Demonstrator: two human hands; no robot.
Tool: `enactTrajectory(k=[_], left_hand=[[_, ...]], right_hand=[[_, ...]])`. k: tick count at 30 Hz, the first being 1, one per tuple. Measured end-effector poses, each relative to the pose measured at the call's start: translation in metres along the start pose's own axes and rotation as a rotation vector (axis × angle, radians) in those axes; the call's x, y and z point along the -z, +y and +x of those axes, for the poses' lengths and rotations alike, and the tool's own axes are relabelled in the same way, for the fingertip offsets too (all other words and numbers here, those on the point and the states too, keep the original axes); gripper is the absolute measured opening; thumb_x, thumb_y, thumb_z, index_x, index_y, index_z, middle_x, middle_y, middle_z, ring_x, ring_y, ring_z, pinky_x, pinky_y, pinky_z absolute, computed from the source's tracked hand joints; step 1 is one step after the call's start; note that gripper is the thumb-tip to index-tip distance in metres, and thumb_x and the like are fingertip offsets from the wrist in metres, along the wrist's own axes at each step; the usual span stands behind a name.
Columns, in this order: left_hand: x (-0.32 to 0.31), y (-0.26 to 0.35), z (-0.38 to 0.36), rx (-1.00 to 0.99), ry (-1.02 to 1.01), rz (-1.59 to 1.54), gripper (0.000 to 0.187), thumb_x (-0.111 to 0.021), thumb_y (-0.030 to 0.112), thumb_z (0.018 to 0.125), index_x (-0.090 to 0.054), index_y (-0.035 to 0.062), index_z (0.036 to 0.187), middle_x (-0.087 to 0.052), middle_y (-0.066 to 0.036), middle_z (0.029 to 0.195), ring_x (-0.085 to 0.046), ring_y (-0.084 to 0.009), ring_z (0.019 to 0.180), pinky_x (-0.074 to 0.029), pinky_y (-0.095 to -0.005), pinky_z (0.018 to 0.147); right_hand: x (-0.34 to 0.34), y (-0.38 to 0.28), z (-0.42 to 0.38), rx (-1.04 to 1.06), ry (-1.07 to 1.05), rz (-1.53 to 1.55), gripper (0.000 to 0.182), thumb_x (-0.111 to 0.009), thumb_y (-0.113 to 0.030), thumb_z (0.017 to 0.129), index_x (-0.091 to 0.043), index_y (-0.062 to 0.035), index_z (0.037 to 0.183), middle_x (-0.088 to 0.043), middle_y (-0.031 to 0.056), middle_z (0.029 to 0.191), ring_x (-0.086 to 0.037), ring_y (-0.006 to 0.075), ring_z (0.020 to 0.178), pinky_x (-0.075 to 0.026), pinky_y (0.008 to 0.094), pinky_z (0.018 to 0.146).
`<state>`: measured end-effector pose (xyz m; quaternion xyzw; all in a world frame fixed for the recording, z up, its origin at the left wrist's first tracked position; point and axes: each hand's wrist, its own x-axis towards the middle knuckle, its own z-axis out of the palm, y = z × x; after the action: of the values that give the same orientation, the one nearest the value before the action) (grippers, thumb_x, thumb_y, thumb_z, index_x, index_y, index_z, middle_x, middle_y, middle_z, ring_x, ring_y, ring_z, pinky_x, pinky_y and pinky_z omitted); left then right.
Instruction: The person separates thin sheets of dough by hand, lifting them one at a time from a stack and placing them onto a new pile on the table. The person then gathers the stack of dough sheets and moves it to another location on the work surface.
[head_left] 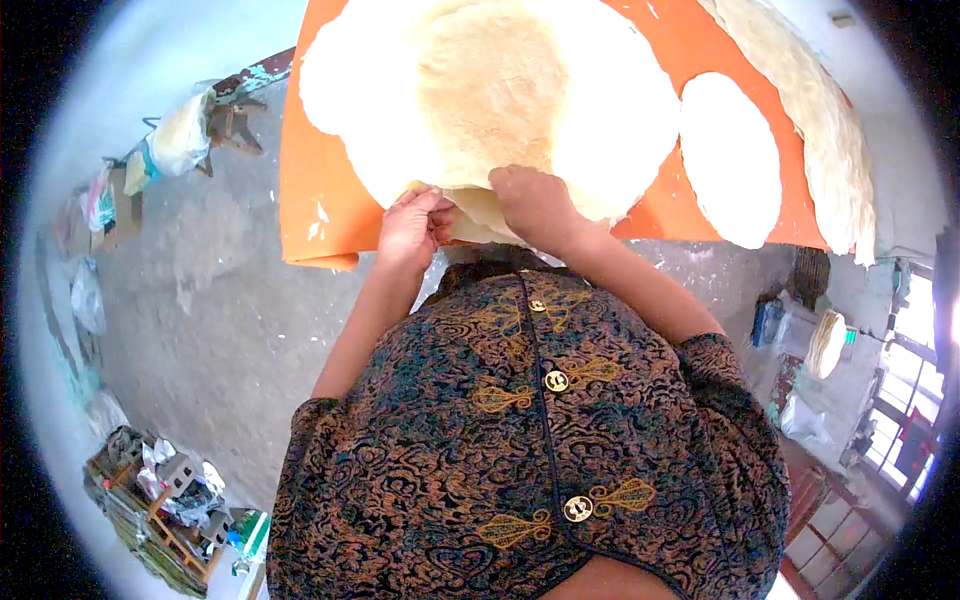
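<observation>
A wide, thin sheet of pale dough (370, 90) covers much of the orange tablecloth (320, 205), its middle tan and its outer parts glaring white. At its near edge, a loose flap (478, 208) hangs between my two hands. My left hand (408, 225) pinches the edge with thumb and fingers, beside a small yellowish bit at the fingertips. Curled into a fist, my right hand (540, 208) grips the same edge a little to the right. How far the dough is tucked inside the right fingers is hidden.
A smaller white oval (732, 160) lies right of the sheet. Another long dough-like sheet (830, 120) droops over the table's right side. Left on the grey floor (210, 300) stands a wooden stool (235, 125); a cluttered shelf (165, 510) is at lower left.
</observation>
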<state>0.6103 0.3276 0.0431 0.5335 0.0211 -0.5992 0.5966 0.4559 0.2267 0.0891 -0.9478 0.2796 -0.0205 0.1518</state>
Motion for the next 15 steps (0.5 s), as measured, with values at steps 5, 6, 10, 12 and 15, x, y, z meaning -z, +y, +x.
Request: enactTrajectory(k=[5, 6, 10, 12, 15], left_hand=[[-0.016, 0.003, -0.005, -0.011, -0.081, -0.186, 0.019, -0.048, 0.024, 0.086, -0.047, 0.0071, 0.096, -0.058, -0.009, 0.09, -0.057, -0.0212, 0.081, -0.049, -0.0343, 0.067], [-0.018, 0.005, -0.007, -0.009, -0.119, -0.181, 0.023, -0.047, 0.027, 0.087, -0.047, 0.0065, 0.097, -0.057, -0.01, 0.091, -0.057, -0.0219, 0.083, -0.049, -0.0353, 0.069], [-0.024, 0.009, -0.008, 0.032, -0.249, -0.132, 0.037, -0.044, 0.037, 0.088, -0.046, 0.003, 0.102, -0.057, -0.013, 0.096, -0.057, -0.0236, 0.089, -0.048, -0.0363, 0.072], [-0.023, 0.009, -0.003, 0.053, -0.298, -0.081, 0.043, -0.043, 0.041, 0.088, -0.046, 0.0013, 0.104, -0.057, -0.015, 0.098, -0.057, -0.0238, 0.09, -0.047, -0.0353, 0.072], [-0.02, 0.01, 0.0, 0.054, -0.334, -0.032, 0.048, -0.04, 0.045, 0.088, -0.046, 0.0, 0.105, -0.056, -0.015, 0.099, -0.057, -0.024, 0.089, -0.045, -0.0343, 0.072]], right_hand=[[0.006, -0.003, -0.006, -0.022, -0.037, 0.083, 0.018, -0.051, -0.014, 0.076, -0.051, -0.0036, 0.091, -0.056, 0.0163, 0.088, -0.057, 0.0318, 0.085, -0.047, 0.0414, 0.07], [0.009, -0.004, -0.007, -0.022, -0.022, 0.152, 0.022, -0.051, -0.014, 0.077, -0.051, -0.0038, 0.096, -0.056, 0.0172, 0.093, -0.055, 0.0322, 0.089, -0.046, 0.0414, 0.073], [0.007, -0.018, -0.013, 0.021, 0.214, -0.025, 0.034, -0.051, -0.018, 0.078, -0.049, -0.0034, 0.109, -0.051, 0.0186, 0.11, -0.049, 0.0326, 0.102, -0.042, 0.0411, 0.082], [-0.008, -0.011, -0.013, -0.019, 0.186, 0.019, 0.034, -0.051, -0.019, 0.077, -0.05, -0.0017, 0.106, -0.054, 0.0183, 0.105, -0.052, 0.0332, 0.098, -0.043, 0.0403, 0.08], [0.007, -0.001, 0.001, -0.162, -0.044, 0.139, 0.033, -0.052, -0.018, 0.075, -0.052, 0.0006, 0.102, -0.058, 0.0191, 0.094, -0.054, 0.0351, 0.091, -0.045, 0.0396, 0.077]])
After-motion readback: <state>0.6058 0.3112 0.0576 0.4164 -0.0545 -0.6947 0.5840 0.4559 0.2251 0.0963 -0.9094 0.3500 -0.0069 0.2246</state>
